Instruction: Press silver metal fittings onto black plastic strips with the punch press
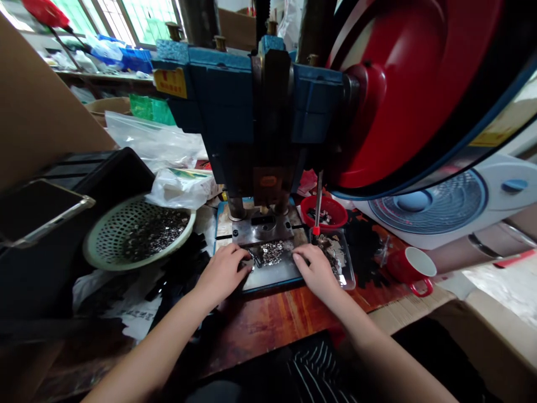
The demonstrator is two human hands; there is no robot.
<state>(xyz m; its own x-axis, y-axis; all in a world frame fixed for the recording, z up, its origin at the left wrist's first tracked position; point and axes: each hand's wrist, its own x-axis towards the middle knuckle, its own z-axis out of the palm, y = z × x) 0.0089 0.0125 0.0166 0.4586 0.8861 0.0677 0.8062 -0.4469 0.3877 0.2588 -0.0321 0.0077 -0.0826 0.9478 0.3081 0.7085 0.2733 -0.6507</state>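
A blue press (230,106) with a large red wheel (419,73) stands over a metal plate (272,275). Small shiny metal pieces (272,253) lie heaped on the plate, in front of the steel die block (245,228). My left hand (224,270) rests at the plate's left edge, fingers curled together beside some dark slim pieces; what it holds, if anything, is too small to name. My right hand (315,267) is at the right side of the pile, thumb and fingers bent close together near the plate; anything between them is hidden.
A pale green basket (100,240) of small parts sits left, near a phone (42,210). A red bowl (342,215) and clear tray (349,274) stand right of the press. Farther right are a red mug (398,266) and a fan (495,196).
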